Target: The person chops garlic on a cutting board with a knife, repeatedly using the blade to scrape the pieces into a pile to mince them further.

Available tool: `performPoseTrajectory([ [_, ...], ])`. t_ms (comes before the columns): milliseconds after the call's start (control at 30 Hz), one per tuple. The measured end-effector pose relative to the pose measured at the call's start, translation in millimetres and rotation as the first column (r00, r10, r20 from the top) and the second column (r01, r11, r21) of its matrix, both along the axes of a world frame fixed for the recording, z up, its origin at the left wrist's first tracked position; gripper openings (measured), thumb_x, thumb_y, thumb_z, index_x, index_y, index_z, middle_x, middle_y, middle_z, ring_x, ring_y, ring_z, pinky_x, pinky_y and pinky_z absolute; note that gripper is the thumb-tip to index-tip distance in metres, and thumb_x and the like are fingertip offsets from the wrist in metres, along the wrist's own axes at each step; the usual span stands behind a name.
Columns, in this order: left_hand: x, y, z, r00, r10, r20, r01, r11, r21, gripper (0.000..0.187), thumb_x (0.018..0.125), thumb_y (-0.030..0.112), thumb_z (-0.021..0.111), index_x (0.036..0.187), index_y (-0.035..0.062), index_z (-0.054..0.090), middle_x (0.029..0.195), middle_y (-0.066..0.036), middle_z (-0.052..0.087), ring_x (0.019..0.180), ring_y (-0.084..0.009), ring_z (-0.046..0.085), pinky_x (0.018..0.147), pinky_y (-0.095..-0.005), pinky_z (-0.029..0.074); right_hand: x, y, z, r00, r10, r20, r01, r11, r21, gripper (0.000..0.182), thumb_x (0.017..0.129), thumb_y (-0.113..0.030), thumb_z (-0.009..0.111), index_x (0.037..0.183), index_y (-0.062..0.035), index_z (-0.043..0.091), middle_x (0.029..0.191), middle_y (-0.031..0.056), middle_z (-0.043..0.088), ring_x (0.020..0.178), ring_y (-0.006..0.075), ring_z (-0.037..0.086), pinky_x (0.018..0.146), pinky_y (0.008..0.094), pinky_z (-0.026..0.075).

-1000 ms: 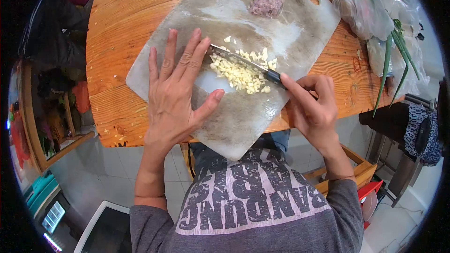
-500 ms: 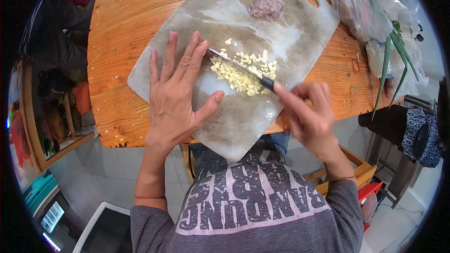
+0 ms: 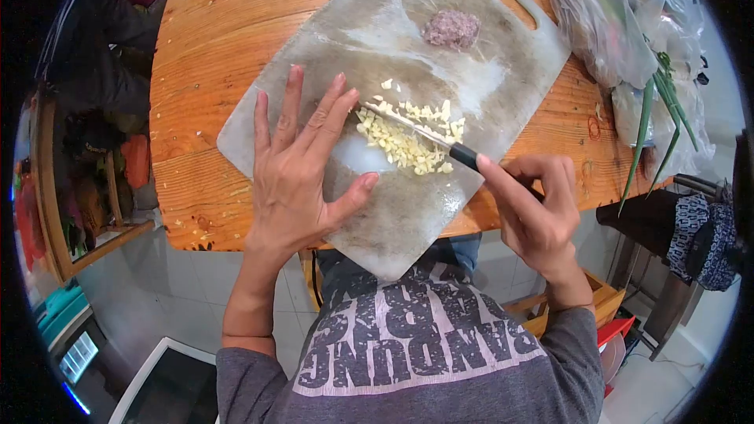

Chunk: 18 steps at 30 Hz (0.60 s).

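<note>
My right hand is closed around the black handle of a knife. Its blade points left and lies across a heap of chopped pale yellow bits, which look like garlic. With fingers spread, my left hand lies over the left part of the cutting board, its index fingertip right at the knife's tip. A small mound of minced pinkish-purple stuff sits farther up the board.
The board rests tilted on a wooden table. At the right are clear plastic bags and green onion stalks hanging over the edge. A red rubber band lies near them. Part of a bowl shows at the top.
My right hand and the knife handle have moved slightly right and toward me. The blade has shifted over the chopped bits. My left hand stays spread near the tip.
</note>
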<state>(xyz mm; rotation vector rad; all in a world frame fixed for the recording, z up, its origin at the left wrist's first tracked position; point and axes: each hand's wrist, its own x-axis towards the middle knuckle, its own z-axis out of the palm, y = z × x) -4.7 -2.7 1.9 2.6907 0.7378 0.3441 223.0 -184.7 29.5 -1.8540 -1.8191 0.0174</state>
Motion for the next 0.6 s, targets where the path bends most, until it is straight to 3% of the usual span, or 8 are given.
performPoseTrajectory([
  [133,5,4,0,1.000,0.011,0.006,-0.011,1.000,0.003,0.075,0.089,0.048,0.060,0.152,0.0107,0.047,0.161,-0.008,0.042,0.157,-0.0360,0.016,0.125,-0.0567,0.005,-6,-5,3,0.999,-0.040,-0.003,0.040,0.999,-0.017,0.061,0.063,0.004,0.077,0.123,-0.0064,0.073,0.087,0.0077,0.059,0.077,0.0228,0.051,0.066,0.0341,0.042],
  [433,2,-1,1,1.000,-0.002,-0.024,0.001,1.000,-0.016,0.077,0.088,0.046,0.060,0.154,0.0110,0.044,0.162,-0.008,0.040,0.157,-0.0351,0.016,0.125,-0.0570,0.005,-14,-5,-10,0.995,-0.049,-0.092,0.050,0.999,0.011,0.054,0.073,0.005,0.077,0.126,-0.0065,0.072,0.081,0.0051,0.055,0.072,0.0214,0.049,0.062,0.0330,0.039],
  [533,2,0,0,1.000,0.015,0.005,-0.015,1.000,-0.014,0.077,0.087,0.045,0.060,0.154,0.0114,0.043,0.162,-0.008,0.040,0.157,-0.0350,0.016,0.125,-0.0571,0.005,-19,-10,-4,0.999,0.021,-0.024,-0.021,0.999,0.027,0.052,0.075,0.004,0.077,0.125,-0.0063,0.072,0.081,0.0052,0.056,0.072,0.0212,0.049,0.062,0.0327,0.038],
  [600,4,2,0,1.000,0.010,0.012,-0.010,1.000,-0.007,0.077,0.087,0.045,0.060,0.155,0.0117,0.043,0.162,-0.008,0.040,0.157,-0.0351,0.016,0.125,-0.0571,0.005,-14,-6,-12,0.998,-0.020,-0.067,0.023,0.999,0.040,0.051,0.072,0.004,0.078,0.122,-0.0055,0.074,0.083,0.0058,0.058,0.072,0.0217,0.049,0.062,0.0327,0.039],
])
